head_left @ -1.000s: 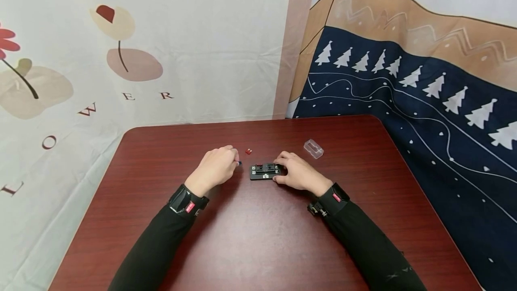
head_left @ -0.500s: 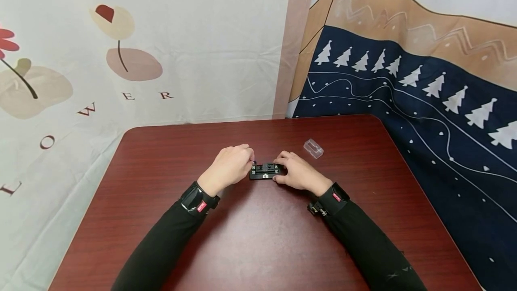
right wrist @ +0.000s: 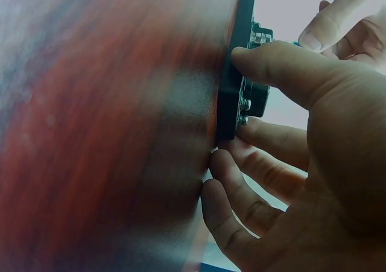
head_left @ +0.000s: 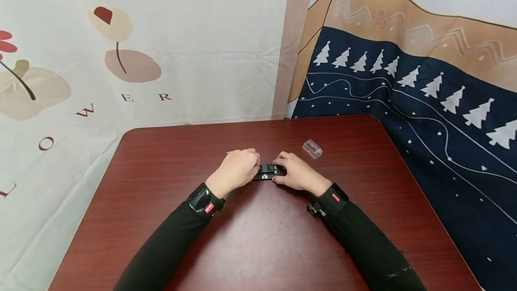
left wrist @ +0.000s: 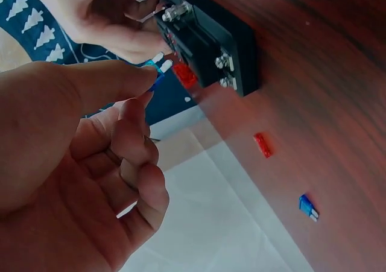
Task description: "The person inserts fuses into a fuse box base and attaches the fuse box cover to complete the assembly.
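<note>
A black fuse block (head_left: 267,171) with metal screw terminals sits on the table. My right hand (head_left: 300,172) grips its right end, the thumb (right wrist: 265,64) along the near edge and fingers at the far side. My left hand (head_left: 235,168) pinches a blue blade fuse (left wrist: 158,68) between thumb and forefinger, its two metal prongs pointing at the block's top, close over it. A red blade fuse (left wrist: 185,75) stands in the block. In the head view the left hand covers the block's left end and the held fuse.
On the table beyond the block lie a loose red fuse (left wrist: 263,145) and a loose blue fuse (left wrist: 308,207), the red one hidden by the left hand in the head view. A small clear plastic box (head_left: 313,148) lies at the back right.
My left hand has moved right with the blue fuse, from beside the block to over its left end. The right hand keeps its grip in the same place.
</note>
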The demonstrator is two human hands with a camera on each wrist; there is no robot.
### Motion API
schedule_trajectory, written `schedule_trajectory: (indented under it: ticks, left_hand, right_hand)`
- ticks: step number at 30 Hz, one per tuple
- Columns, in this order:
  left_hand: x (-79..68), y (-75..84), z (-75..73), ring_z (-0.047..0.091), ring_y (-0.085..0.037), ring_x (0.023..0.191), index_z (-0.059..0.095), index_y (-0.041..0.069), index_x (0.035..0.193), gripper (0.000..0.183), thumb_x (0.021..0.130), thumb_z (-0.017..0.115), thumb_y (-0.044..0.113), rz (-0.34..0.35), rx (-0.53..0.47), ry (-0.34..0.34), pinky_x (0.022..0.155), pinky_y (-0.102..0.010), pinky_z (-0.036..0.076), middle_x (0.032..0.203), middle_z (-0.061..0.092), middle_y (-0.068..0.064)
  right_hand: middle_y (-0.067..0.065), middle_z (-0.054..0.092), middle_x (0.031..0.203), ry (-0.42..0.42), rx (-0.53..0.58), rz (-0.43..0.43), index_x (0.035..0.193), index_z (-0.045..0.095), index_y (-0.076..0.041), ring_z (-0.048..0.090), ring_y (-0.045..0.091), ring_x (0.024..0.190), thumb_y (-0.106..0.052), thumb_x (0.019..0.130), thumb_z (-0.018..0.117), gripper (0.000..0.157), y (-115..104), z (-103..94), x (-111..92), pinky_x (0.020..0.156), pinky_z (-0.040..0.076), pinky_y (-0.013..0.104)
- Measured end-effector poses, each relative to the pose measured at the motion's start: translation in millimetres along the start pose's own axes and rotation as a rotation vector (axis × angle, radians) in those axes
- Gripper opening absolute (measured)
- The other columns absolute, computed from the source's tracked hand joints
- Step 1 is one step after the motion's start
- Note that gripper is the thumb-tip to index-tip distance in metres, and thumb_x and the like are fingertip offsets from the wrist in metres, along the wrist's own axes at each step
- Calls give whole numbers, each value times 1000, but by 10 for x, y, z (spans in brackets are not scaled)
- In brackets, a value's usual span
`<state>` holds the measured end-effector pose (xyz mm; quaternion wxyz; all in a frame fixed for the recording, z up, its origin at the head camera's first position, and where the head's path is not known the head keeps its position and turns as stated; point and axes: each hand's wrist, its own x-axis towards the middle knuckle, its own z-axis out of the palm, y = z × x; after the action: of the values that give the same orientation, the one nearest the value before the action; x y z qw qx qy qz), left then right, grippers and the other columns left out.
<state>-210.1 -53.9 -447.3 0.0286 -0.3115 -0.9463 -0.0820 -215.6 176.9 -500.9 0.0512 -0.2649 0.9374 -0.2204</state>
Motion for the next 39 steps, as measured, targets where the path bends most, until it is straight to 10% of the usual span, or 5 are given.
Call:
schedule_trajectory:
  ticks: [39]
  left_hand:
    - [17, -23, 159, 59, -16, 63, 73, 19, 74, 18, 92, 71, 16, 58, 64, 39, 59, -36, 51, 80, 67, 3]
  right_hand:
    - [3, 63, 123, -14, 0, 19, 129, 73, -9, 57, 23, 110, -33, 88, 81, 48, -4, 9, -8, 94, 51, 42]
